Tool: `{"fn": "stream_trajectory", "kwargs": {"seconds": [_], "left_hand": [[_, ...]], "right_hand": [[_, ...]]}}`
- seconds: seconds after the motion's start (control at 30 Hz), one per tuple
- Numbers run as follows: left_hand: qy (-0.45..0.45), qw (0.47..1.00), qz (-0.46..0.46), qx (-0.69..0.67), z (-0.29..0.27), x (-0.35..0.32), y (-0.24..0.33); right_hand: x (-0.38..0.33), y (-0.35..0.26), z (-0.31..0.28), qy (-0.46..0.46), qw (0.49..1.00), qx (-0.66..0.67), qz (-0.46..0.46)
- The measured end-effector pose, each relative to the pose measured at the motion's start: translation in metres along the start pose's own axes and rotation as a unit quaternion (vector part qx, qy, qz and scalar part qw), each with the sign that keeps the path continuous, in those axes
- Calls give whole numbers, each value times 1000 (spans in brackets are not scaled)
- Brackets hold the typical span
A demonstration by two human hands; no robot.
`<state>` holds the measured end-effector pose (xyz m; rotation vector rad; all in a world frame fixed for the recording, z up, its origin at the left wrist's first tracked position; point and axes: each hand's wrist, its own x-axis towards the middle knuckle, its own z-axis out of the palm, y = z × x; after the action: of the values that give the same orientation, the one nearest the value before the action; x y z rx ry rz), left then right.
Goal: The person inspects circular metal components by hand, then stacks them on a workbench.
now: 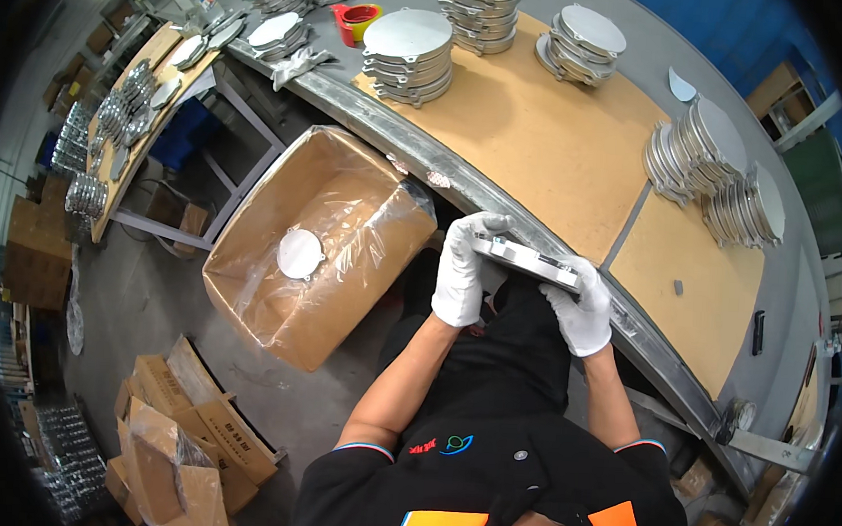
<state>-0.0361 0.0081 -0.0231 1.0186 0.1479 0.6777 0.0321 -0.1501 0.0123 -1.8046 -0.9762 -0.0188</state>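
Both my hands wear white gloves and hold a round silver metal cover [532,260] between them, tilted so that it shows mostly edge-on. My left hand [462,268] grips its left end, the fingers closed round the rim. On the opposite end my right hand [581,308] is closed as well, its fingers partly behind the part. The cover is in front of my body, by the front edge of the workbench [618,316]. To the left, a similar flat metal cover [300,254] lies in a plastic-lined cardboard box [248,302].
Stacks of metal covers stand on the bench, among them a tall stack [408,58] and a right-hand stack [698,149]. A red and yellow tape roll [356,21] and a crumpled glove [304,66] lie at the back left. Flattened cardboard [194,423] sits on the floor.
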Motion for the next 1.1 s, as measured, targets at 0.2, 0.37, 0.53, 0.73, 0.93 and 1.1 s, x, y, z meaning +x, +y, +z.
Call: {"fn": "stream_trajectory", "kwargs": {"seconds": [0.2,0.37,0.53,0.73,0.93,1.1], "left_hand": [[-44,982,28,179,15,-5,31],[-154,971,22,179,21,-4,52],[-236,948,-136,164,21,1,66],[-208,938,-279,-6,27,-3,60],[-148,948,-270,-83,32,-8,55],[-64,981,-183,12,32,-4,45]], "right_hand": [[-23,37,10,6,933,314,175],[-22,51,19,-12,852,494,171],[-29,45,20,-15,798,566,207],[-35,45,11,-99,723,618,291],[-25,25,10,-55,721,599,343],[-28,32,2,-76,713,603,350]]}}
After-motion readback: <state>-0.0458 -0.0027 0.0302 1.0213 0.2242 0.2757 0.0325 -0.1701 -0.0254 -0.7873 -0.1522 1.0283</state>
